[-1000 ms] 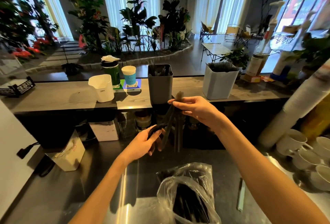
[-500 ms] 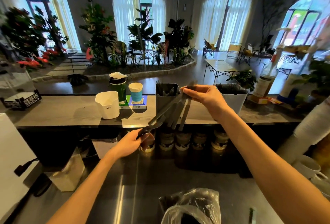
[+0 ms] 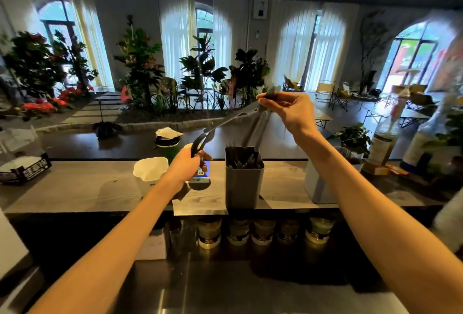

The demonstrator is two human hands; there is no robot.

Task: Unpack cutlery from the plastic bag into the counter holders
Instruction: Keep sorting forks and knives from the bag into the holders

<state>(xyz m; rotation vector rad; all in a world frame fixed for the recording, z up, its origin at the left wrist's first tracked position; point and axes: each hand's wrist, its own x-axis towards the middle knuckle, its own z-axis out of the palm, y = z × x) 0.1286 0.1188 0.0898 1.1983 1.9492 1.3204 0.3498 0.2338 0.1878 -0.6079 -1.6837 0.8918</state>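
My right hand pinches the handle ends of a few black plastic cutlery pieces above the dark grey holder on the raised counter. Their lower ends dip into the holder's mouth, among other black cutlery. My left hand, left of the holder, grips the spoon end of one black piece that slants up to my right hand. A pale grey holder with dark contents stands further right. The plastic bag is out of view.
A white cup stands left of my left hand, with a green canister and a blue-labelled item behind it. Syrup bottles stand at the right end of the counter. Jars line the shelf below. A black tray sits far left.
Both hands have risen from the lower worktop to the counter. The bundle now hangs over the dark grey holder with its tips inside. The view tilted up and the bag left the frame.
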